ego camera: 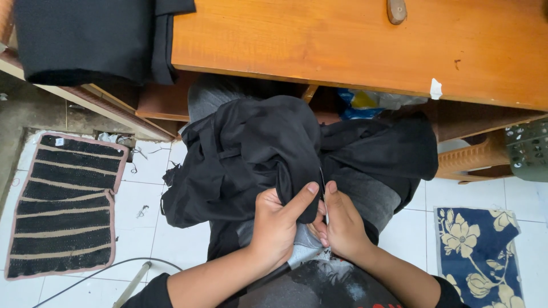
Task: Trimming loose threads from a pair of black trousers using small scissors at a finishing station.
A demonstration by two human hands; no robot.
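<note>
Both hands (308, 222) pinch black garment (251, 154), perhaps its seam.

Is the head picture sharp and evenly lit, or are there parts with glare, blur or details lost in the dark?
Head view: sharp overall, with soft even light and no hard shadows. The wooden table shows a mild sheen, not real glare. The black garment held by the left hand and right hand loses most fold detail in the dark.

You had a crumpled blue and yellow plastic bag (365, 101) under the wooden table (342, 40), and a small white sticker (435, 89) on its edge.
</note>
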